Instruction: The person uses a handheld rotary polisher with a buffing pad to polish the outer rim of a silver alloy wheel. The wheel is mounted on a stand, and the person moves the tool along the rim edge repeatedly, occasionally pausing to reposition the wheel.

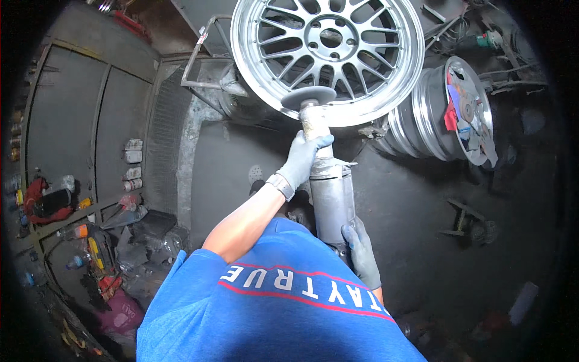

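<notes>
A large angle grinder (332,199) points away from my body, its round disc (309,95) over the near rim of a silver multi-spoke wheel (289,99). Whether the disc touches the metal I cannot tell. Gloved in grey, my left hand (304,158) wraps round the pale front neck of the grinder. Farther back, my right hand (362,248), gloved too, is closed round the rear of the body, partly hidden by it. A watch (281,186) sits on my left wrist.
A metal-pipe frame (194,60) stands left of the wheel. On the right, another wheel rim (437,111) lies on its side with rags and discs in it. Bottles, bags and tools crowd shelves (99,211) at the left. A dark metal piece (464,218) lies on the floor.
</notes>
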The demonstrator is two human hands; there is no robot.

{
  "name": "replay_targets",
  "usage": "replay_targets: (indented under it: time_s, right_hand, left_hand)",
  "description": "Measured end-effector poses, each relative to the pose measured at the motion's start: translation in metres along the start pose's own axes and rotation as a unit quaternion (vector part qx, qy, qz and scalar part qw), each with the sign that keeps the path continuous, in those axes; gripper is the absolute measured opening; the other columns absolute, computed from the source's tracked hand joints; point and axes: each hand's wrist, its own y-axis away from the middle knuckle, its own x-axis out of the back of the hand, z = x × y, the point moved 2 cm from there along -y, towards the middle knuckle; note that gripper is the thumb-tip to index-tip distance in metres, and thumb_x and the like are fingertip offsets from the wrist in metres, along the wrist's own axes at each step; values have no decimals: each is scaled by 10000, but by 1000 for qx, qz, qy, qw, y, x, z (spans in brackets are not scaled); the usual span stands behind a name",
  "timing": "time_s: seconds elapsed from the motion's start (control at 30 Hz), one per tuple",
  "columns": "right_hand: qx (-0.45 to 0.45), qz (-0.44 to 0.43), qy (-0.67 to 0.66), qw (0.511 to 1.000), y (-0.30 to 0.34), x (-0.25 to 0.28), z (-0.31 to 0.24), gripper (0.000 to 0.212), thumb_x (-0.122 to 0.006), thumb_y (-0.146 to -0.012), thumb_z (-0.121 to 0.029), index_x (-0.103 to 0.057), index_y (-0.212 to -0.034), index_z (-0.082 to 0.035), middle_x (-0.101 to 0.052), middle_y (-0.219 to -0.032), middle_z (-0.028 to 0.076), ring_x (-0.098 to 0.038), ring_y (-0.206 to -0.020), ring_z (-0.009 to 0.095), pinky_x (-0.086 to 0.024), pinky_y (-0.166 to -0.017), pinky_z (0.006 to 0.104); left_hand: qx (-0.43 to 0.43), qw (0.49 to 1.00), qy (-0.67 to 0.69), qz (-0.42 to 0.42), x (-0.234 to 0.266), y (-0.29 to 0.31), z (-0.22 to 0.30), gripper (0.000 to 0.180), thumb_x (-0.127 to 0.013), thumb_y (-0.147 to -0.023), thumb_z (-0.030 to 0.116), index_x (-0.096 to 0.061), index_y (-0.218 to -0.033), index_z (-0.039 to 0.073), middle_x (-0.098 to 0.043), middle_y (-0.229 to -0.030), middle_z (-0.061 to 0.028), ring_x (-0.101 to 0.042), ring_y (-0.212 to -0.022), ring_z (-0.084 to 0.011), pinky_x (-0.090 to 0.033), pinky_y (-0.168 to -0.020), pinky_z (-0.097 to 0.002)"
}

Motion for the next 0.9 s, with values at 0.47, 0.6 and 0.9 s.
replay_targets:
  time_s: [0.47,0.6,0.9]
  right_hand:
    - [84,43,259,961,-2,113,-41,572,-673,-1084,-187,-527,-1606,-6,-709,-1262,98,-644,-850,105,-531,-691,265]
    - [97,67,269,956,12,140,-61,586,-680,-1072,-179,-525,-1603,13,-703,-1286,103,-651,-894,113,-535,-706,269]
    - [23,22,239,970,-12,136,-52,663,-720,-1060,-240,-506,-1634,14,-726,-1350,158,-711,-1043,169,-579,-800,308]
  left_hand:
    - [4,991,132,-22,-65,1,-56,549,-895,-909,137,-573,-1347,60,-689,-1230,-98,-709,-1122,-237,-610,-996,-430]
    - [16,985,163,-54,-110,-4,-85,589,-892,-908,133,-559,-1390,71,-685,-1264,-83,-705,-1147,-235,-588,-1029,-428]
    - [-24,985,169,-16,-68,-5,-82,528,-838,-949,84,-562,-1400,77,-686,-1265,-75,-705,-1160,-229,-599,-1025,-413]
